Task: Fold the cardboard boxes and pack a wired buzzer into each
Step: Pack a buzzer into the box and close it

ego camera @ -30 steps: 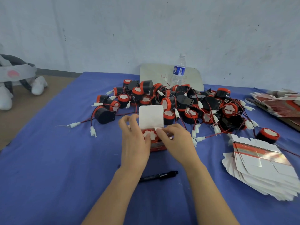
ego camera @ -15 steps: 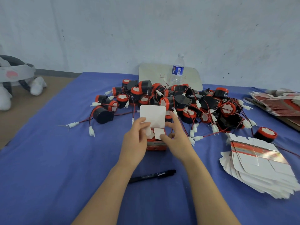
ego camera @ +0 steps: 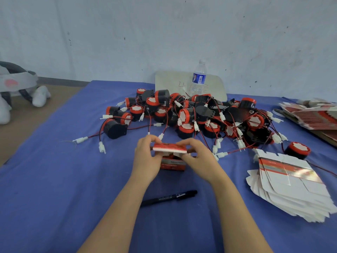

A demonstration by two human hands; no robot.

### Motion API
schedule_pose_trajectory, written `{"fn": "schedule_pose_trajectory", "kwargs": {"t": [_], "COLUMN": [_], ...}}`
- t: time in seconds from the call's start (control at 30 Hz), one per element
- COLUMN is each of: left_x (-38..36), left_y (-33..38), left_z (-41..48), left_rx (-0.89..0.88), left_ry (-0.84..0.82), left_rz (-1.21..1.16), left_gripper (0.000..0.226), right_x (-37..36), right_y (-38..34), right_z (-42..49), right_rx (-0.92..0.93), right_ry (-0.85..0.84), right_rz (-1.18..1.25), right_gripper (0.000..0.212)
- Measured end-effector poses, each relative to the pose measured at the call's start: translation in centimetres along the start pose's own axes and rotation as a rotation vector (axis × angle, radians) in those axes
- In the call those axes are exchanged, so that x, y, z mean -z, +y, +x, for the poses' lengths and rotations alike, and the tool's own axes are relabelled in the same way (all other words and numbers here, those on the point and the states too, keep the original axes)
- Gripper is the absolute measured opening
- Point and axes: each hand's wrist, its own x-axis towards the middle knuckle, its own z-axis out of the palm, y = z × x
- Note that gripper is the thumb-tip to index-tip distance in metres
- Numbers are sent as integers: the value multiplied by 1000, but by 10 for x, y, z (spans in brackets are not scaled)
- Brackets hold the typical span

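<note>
1. left hand (ego camera: 145, 159) and right hand (ego camera: 200, 159) are both on the red cardboard box (ego camera: 173, 164); box stands on the blue cloth (ego camera: 54, 179) between the two palms, printed side toward the wearer
2. grip: each hand pinches one end of the lid flap (ego camera: 169, 148); fingers curled over the red top, thumbs under the white edge; flap sits roughly level over the box mouth, a narrow gap showing below it
3. white side tabs (ego camera: 176, 153) peek out under the flap; box contents hidden by flap and hands, cannot tell what is inside
4. beyond the grip: pile of wired buzzers (ego camera: 200, 115), black bodies with red caps, red and black leads tangled; the nearest white connectors (ego camera: 160, 136) lie just past the fingertips, not touching them
5. beyond and left of the grip: one black buzzer (ego camera: 114, 129) on its side at the pile's edge, its leads trailing left across the cloth
6. right of the grip, well apart: fanned stack of flat box blanks (ego camera: 291, 187), white side up; a loose buzzer (ego camera: 299, 149) stands at the stack's far corner
7. farther right and beyond: second stack of blanks (ego camera: 313, 115), red print up, at the cloth's edge
8. nearer the body than the grip: black marker pen (ego camera: 169, 197), capped, flat on the cloth between the forearms, apart from the box
9. behind the pile: clear water bottle (ego camera: 199, 77) upright, in front of a pale board (ego camera: 171, 83) leaning against the wall
10. far left of the grip, off the cloth: grey and white plush toy (ego camera: 12, 84) on the floor
</note>
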Motion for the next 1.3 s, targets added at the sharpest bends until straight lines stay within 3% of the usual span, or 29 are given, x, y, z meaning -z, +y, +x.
{"fn": "schedule_pose_trajectory", "kwargs": {"t": [0.13, 0.43, 0.8, 0.93, 1.07, 1.3], "left_x": [7, 34, 22, 18, 20, 24], "left_y": [1, 2, -3, -2, -5, -5], "left_z": [-1, -3, -2, -3, -2, 0], "left_rx": [-27, -52, -323, -371, -346, -140], "left_ry": [-80, -502, -220, -136, -159, -312], "left_rz": [95, 51, 282, 323, 295, 33], "left_gripper": [37, 37, 29, 23, 23, 24], "right_x": [7, 3, -7, -5, 2, 4], "right_y": [0, 2, 1, 1, 1, 2], "right_z": [-4, -4, 0, 0, -2, -3], "right_rx": [-46, 11, 28, 9, 1, -12], "right_ry": [-139, -132, 28, -10, -83, -121], "right_rz": [31, 18, 8, -11, -30, -38], "right_gripper": [35, 39, 26, 28, 32, 36]}}
